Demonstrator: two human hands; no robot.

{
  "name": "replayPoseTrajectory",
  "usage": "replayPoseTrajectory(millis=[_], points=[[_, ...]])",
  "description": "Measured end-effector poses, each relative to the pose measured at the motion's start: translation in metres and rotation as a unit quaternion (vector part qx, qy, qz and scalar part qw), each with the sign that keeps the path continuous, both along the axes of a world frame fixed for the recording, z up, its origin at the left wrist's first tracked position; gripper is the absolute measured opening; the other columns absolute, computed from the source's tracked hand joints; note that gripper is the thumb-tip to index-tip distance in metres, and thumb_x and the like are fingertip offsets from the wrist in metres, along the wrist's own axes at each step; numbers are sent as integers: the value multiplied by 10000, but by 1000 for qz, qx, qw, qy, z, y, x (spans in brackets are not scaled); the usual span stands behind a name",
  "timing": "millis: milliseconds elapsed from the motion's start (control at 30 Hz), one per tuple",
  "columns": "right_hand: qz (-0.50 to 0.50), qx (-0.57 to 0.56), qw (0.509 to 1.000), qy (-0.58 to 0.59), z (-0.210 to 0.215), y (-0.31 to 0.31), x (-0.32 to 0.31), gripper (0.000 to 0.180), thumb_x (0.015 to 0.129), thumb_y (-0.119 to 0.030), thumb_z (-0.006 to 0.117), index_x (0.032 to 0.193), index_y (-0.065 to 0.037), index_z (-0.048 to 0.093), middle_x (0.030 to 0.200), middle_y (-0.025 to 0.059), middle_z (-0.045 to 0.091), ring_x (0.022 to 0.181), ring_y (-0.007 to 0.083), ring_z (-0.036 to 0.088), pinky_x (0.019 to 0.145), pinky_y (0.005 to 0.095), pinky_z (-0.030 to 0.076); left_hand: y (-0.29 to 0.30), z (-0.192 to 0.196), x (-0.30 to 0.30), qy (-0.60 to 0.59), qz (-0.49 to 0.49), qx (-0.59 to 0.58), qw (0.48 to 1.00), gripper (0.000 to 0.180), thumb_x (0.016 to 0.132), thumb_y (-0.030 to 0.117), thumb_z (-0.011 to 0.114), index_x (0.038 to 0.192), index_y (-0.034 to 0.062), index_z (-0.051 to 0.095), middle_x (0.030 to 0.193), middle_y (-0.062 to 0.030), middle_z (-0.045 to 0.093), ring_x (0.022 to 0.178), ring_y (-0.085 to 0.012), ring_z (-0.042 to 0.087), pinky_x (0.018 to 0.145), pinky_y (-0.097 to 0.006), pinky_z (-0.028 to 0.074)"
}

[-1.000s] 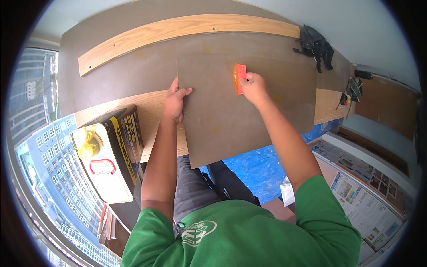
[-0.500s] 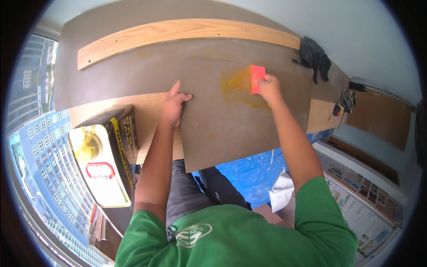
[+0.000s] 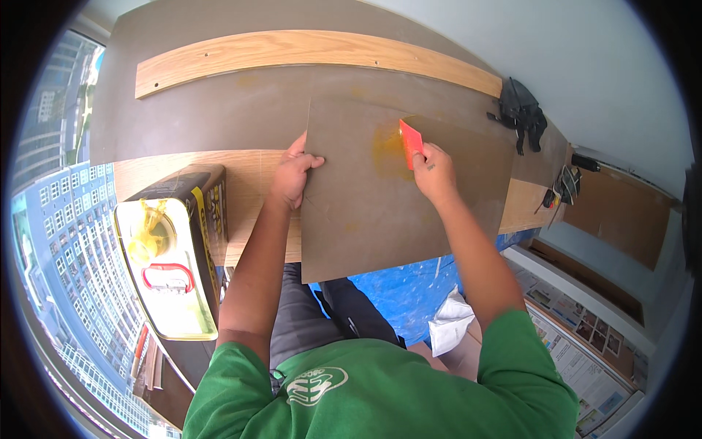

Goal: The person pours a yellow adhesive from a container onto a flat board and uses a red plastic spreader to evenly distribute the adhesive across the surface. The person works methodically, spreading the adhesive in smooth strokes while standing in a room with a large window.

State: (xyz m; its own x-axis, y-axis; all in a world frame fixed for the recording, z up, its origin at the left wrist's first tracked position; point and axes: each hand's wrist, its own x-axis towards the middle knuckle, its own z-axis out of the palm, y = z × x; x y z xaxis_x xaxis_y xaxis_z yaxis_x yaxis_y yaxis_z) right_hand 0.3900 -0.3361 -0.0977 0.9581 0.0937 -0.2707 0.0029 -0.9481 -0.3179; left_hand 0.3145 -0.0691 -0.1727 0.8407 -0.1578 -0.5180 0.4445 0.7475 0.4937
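My left hand (image 3: 293,179) grips the left edge of a flat brown-grey laminate sheet (image 3: 380,227), its thumb on the face and the other fingers partly hidden behind the edge. In my right hand (image 3: 436,174), a red plastic spreader (image 3: 410,145) is pinched by its right side. The spreader is tilted, against the sheet's upper middle. Beside its left side lies a thin, streaky patch of yellow glue (image 3: 386,150). The sheet rests over a wooden bench (image 3: 248,175), and its near edge overhangs toward my legs.
A large metal can (image 3: 172,293) with a red handle and yellow drips stands at the left, near a window. A wooden strip (image 3: 314,45) lies across a bigger brown-grey board (image 3: 197,124) behind. Black gloves (image 3: 519,106) sit at the right. Blue sheeting (image 3: 402,293) covers the floor.
My right hand has drawn the spreader left and slightly toward me, and the spreader has turned. The yellow patch looks smaller and thinner. My left hand keeps its hold on the edge.
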Motion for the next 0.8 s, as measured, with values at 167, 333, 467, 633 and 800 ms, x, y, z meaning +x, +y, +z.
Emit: replayPoseTrajectory(millis=[167,333,467,633,800], points=[[88,-15,975,-202,-1,-15,-26,250,909,-123,585,1130,-38,664,1085,104,642,973,348,604,847,454,497,0,1,0,-1,4,6,1000,644,823,-48,466,1461,46,482,1266,-106,646,1081,-188,624,939,-320,507],[196,-94,968,-124,2,-35,-78,291,893,-83,614,1177,-32,655,1071,104,617,949,327,584,835,432,494,-1,5,1,19,7,29,999,642,805,-50,463,1439,38,507,1250,-104,649,1091,-191,619,939,-322,506],[108,-45,983,-142,17,-46,-69,333,858,-70,645,1189,-40,651,1064,110,608,978,318,571,860,441,481,2,3,-1,25,-10,13,1000,640,782,-51,467,1413,26,531,1233,-107,653,1096,-201,611,944,-330,504],[117,-77,983,-115,-8,-50,-106,423,829,-72,655,1250,-39,625,1099,123,593,997,340,558,859,448,480,-3,-7,-2,15,0,26,1000,612,780,-46,473,1383,14,557,1225,-108,654,1077,-201,610,934,-333,510],[174,-115,978,11,-14,-41,-187,483,796,-71,661,1275,-24,613,1120,129,584,1002,349,558,865,443,490,-4,-7,-2,16,9,52,999,605,782,-45,477,1379,8,561,1216,-110,654,1061,-200,611,923,-324,508]])
